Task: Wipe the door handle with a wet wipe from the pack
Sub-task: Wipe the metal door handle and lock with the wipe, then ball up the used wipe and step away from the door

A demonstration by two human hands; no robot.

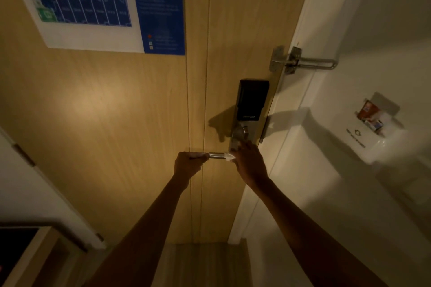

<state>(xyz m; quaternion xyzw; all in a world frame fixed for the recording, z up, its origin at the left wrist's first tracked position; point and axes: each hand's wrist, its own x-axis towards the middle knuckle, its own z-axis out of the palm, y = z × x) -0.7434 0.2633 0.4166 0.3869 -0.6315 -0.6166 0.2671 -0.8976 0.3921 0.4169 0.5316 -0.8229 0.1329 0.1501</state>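
Dim, warm light falls on a pale wooden door set in a white frame, with a blue floor plan poster fixed near its top. On the door's right edge sits a black electronic lock, and above it a metal swing latch bridges door and frame. A card holder with a card in it hangs on the white wall to the right.

Below the lock, the metal door handle runs horizontally. The person's left hand has its grip closed round the handle's free end, with a bit of white showing at the fingers. The right hand is closed over the handle's base by the lock plate, pressing a white wet wipe against the metal. Only a short bare stretch of handle shows between the two hands.
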